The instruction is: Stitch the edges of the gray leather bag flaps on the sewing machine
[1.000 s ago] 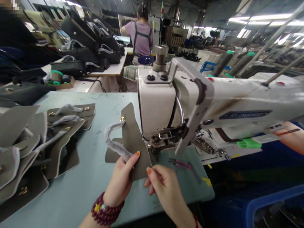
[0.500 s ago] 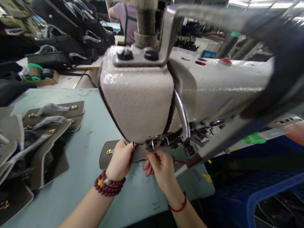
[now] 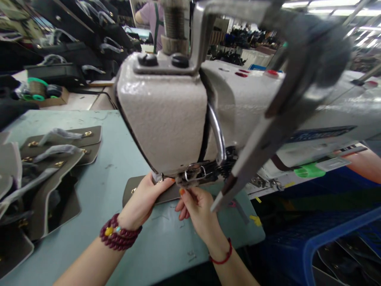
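A dark grey-brown bag panel (image 3: 168, 195) with gold hardware lies flat on the pale green table under the sewing machine head (image 3: 163, 119). My left hand (image 3: 142, 200) grips it from the near side, thumb stretched along its top towards the needle area. At the panel's near right edge, my right hand (image 3: 201, 212) pinches with thumb and forefinger, the other fingers curled loosely below. The needle and presser foot are hidden behind the machine's lower parts (image 3: 193, 174), close above both hands. Part of the panel's handle shows by my left fingers.
Similar panels with wrapped handles (image 3: 56, 167) are piled at the left. A blue crate (image 3: 309, 254) holding dark pieces stands at the lower right. Black bags (image 3: 74, 51) and a box with thread spools (image 3: 40, 89) sit behind. A person in purple (image 3: 151, 22) is at the back.
My left thumb has stretched to the right over the panel, and the left wrist has shifted left. The right hand stays at the edge. The whole view has shifted slightly.
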Tool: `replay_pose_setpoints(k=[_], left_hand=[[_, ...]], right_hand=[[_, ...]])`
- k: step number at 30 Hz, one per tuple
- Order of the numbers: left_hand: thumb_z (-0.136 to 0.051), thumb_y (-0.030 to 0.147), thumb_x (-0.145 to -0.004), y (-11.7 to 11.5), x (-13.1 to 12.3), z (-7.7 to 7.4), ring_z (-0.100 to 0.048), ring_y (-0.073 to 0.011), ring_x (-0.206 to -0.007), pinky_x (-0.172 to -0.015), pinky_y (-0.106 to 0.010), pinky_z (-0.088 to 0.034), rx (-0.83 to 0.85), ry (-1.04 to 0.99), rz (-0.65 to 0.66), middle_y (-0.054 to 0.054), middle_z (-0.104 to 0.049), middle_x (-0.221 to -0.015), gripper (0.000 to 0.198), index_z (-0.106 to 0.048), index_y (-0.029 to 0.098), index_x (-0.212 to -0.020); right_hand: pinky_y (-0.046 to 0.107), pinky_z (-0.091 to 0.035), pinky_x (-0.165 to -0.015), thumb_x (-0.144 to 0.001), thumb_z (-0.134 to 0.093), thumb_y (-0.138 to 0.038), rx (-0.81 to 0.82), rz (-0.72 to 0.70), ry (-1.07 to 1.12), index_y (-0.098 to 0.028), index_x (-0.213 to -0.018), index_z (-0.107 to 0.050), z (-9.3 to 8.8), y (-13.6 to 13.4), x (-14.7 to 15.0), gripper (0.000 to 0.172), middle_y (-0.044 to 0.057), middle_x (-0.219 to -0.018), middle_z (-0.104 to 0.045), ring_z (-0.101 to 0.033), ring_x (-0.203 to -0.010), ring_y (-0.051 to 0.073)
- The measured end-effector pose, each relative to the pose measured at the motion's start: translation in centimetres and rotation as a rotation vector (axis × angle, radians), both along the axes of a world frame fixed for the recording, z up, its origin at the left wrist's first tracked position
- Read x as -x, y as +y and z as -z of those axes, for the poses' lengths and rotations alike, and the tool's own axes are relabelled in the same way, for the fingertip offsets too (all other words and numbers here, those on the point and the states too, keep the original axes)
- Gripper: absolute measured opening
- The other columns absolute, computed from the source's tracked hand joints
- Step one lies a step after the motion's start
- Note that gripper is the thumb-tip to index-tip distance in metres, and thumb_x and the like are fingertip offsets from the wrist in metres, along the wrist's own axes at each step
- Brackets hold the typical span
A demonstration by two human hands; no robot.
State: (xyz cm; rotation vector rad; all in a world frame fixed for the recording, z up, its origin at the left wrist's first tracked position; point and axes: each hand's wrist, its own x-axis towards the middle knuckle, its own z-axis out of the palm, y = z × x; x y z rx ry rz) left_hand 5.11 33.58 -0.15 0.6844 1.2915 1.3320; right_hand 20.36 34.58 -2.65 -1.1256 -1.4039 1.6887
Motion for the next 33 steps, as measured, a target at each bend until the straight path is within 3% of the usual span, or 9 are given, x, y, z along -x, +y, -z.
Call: replay_pose_setpoints(k=[3,6,9,13,18,22,28,33], left_hand=[[-0.083,0.033,-0.07,-0.8,1.0,0.3,-0.066,-0.0198,-0.086,-0.071,-0.026,-0.053,0.034,0.063,0.099,-0.007,-0.074,-0.099,0.041,-0.069,0.016,-0.105],[-0.082,0.038,-0.072,-1.4,1.7,0.5,-0.056,-0.0118,-0.056,-0.047,-0.019,-0.042,0.135,0.064,0.196,-0.002,-0.067,-0.069,0.031,-0.068,0.014,-0.086],[-0.077,0.046,-0.076,-1.3,2.0,0.5,-0.048,-0.0085,-0.046,-0.039,-0.016,-0.032,0.216,0.008,0.309,0.0,-0.058,-0.055,0.035,-0.064,0.014,-0.071],[-0.075,0.053,-0.075,-1.0,2.1,0.7,-0.041,-0.0053,-0.041,-0.036,-0.015,-0.024,0.234,-0.057,0.385,-0.002,-0.059,-0.056,0.043,-0.063,0.013,-0.067],[-0.082,0.044,-0.071,-0.9,2.1,0.9,-0.039,-0.005,-0.047,-0.042,-0.015,-0.024,0.248,-0.118,0.352,0.0,-0.056,-0.056,0.035,-0.066,0.013,-0.073],[-0.079,0.045,-0.074,-0.7,2.2,1.0,-0.035,-0.0053,-0.047,-0.044,-0.018,-0.023,0.23,-0.057,0.378,0.0,-0.053,-0.054,0.041,-0.06,0.012,-0.059],[-0.079,0.049,-0.072,-0.3,2.4,1.1,-0.034,-0.0065,-0.048,-0.046,-0.019,-0.022,0.237,0.005,0.368,0.001,-0.052,-0.054,0.042,-0.059,0.014,-0.061],[-0.074,0.053,-0.073,0.2,2.4,0.3,-0.032,-0.0075,-0.048,-0.046,-0.02,-0.021,0.185,0.087,0.383,0.0,-0.05,-0.053,0.047,-0.06,0.014,-0.052]], right_hand=[[0.016,-0.04,-0.044,-0.09,-0.057,-0.049,0.043,-0.017,0.035,-0.015,-0.068,-0.06,-0.1,-0.1,-0.1,0.041,0.0,-0.056,-0.063,-0.056,-0.043,0.008],[0.015,-0.04,-0.044,-0.089,-0.058,-0.049,0.072,-0.003,0.054,-0.015,-0.068,-0.059,-0.3,-0.3,-0.1,0.039,0.0,-0.057,-0.063,-0.055,-0.043,0.007],[0.015,-0.039,-0.045,-0.089,-0.057,-0.048,0.073,0.009,0.051,-0.015,-0.067,-0.06,-0.6,-0.3,0.0,0.039,-0.002,-0.053,-0.06,-0.053,-0.042,0.006],[0.016,-0.04,-0.045,-0.088,-0.059,-0.049,0.064,0.01,0.045,-0.015,-0.068,-0.06,-0.6,-0.2,0.0,0.04,-0.002,-0.053,-0.059,-0.053,-0.042,0.007],[0.016,-0.04,-0.044,-0.088,-0.059,-0.051,0.079,0.013,0.069,-0.014,-0.068,-0.061,0.0,-0.3,-0.1,0.041,0.0,-0.056,-0.063,-0.054,-0.043,0.007],[0.016,-0.041,-0.045,-0.088,-0.058,-0.054,0.075,0.018,0.076,-0.014,-0.068,-0.061,0.1,-0.2,0.1,0.044,0.001,-0.057,-0.064,-0.055,-0.043,0.007],[0.016,-0.038,-0.041,-0.085,-0.057,-0.059,0.116,0.066,0.036,-0.014,-0.062,-0.06,-0.5,0.1,0.7,0.051,0.003,-0.054,-0.064,-0.055,-0.039,0.007],[0.014,-0.038,-0.038,-0.084,-0.058,-0.059,0.143,0.122,0.048,-0.014,-0.064,-0.061,-0.2,0.0,1.3,0.05,0.003,-0.053,-0.066,-0.055,-0.037,0.007]])
